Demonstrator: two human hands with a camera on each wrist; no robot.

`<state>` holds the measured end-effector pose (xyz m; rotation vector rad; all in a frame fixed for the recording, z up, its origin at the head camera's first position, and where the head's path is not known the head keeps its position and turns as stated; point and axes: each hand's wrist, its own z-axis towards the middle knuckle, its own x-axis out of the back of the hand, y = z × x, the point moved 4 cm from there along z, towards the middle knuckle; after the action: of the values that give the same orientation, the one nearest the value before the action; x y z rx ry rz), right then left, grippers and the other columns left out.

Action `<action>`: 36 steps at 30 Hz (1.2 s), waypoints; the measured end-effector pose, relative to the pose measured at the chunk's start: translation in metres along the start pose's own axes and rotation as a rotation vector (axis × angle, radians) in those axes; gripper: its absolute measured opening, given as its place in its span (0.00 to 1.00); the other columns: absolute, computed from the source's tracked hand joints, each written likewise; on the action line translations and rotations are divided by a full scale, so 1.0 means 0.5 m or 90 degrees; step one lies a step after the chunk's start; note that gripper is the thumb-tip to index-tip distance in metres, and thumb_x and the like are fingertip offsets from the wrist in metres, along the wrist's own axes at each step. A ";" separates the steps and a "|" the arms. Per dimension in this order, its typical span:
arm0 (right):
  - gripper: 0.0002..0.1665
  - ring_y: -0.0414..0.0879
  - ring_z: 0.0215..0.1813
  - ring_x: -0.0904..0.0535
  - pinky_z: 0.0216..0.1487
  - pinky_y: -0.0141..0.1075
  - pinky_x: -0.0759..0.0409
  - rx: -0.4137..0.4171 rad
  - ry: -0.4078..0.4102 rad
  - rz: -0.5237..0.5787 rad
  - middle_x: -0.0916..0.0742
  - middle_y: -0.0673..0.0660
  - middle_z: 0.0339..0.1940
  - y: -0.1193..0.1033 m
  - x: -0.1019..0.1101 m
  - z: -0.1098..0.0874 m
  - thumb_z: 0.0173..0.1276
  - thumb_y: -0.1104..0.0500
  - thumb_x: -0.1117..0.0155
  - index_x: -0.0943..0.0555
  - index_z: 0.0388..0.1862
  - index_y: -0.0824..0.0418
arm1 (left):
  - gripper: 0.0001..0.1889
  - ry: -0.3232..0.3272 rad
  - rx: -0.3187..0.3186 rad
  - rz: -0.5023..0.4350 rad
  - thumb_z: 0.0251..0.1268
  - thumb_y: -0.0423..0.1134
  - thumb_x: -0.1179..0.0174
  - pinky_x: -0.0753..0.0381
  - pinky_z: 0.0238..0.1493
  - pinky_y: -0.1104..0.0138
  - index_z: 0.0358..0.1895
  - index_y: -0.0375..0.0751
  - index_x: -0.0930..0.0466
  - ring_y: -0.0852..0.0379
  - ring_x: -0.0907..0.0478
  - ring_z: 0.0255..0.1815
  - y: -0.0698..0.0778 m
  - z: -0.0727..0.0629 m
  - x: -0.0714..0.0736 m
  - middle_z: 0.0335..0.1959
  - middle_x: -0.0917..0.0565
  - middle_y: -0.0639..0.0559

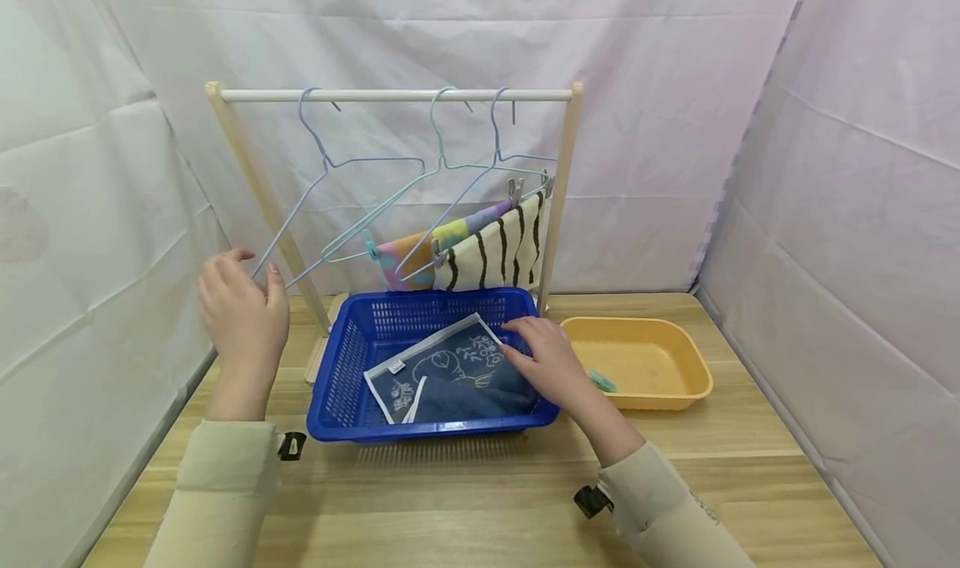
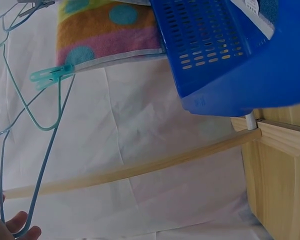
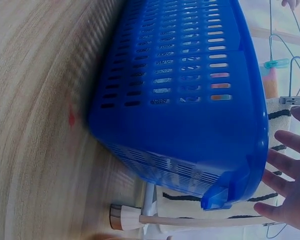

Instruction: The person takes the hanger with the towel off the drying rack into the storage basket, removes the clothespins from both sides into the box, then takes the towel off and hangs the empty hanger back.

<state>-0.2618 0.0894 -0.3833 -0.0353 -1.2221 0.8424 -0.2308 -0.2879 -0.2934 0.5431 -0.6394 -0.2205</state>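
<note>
At the left end of the rack, my left hand (image 1: 243, 306) holds the lower corner of a blue wire hanger (image 1: 300, 202), its fingers bent about the wire in the left wrist view. The hanger's hook stays over the rail. My right hand (image 1: 551, 360) is over the right side of the blue basket (image 1: 435, 428), fingers spread in the right wrist view and holding nothing. Inside the basket lies a dark blue towel (image 1: 431, 364) with white edging and a line drawing, partly folded over. Whether the right fingertips touch the towel I cannot tell.
A wooden rack with a white rail (image 1: 390, 96) stands behind the basket. From two other hangers hang a colourful towel (image 1: 420, 251) and a black-striped cream towel (image 1: 495, 251), both clipped. At right, a yellow tray (image 1: 637, 368) holds a green clothespin (image 1: 602, 381).
</note>
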 end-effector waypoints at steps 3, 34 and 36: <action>0.20 0.55 0.62 0.28 0.65 0.56 0.37 0.002 0.001 0.000 0.18 0.55 0.56 0.002 0.001 -0.002 0.73 0.48 0.41 0.20 0.56 0.58 | 0.20 0.006 0.001 -0.006 0.72 0.43 0.50 0.37 0.56 0.43 0.58 0.32 0.34 0.34 0.36 0.60 0.004 0.000 0.002 0.57 0.32 0.32; 0.19 0.57 0.62 0.27 0.64 0.56 0.37 0.030 0.038 -0.014 0.18 0.59 0.57 0.024 0.033 -0.025 0.70 0.53 0.38 0.20 0.55 0.62 | 0.12 0.086 -0.157 -0.114 0.67 0.32 0.50 0.31 0.53 0.47 0.49 0.28 0.25 0.35 0.27 0.52 0.084 -0.005 0.001 0.47 0.22 0.33; 0.19 0.57 0.62 0.27 0.65 0.56 0.36 0.028 0.038 -0.018 0.18 0.59 0.56 0.031 0.034 -0.027 0.70 0.53 0.38 0.20 0.55 0.61 | 0.12 0.052 -0.154 -0.096 0.69 0.33 0.50 0.30 0.51 0.46 0.49 0.28 0.25 0.34 0.26 0.51 0.087 -0.004 -0.009 0.47 0.22 0.33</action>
<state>-0.2576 0.1158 -0.3819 -0.0073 -1.1452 0.8371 -0.2319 -0.2491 -0.2735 0.3656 -0.4843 -0.4091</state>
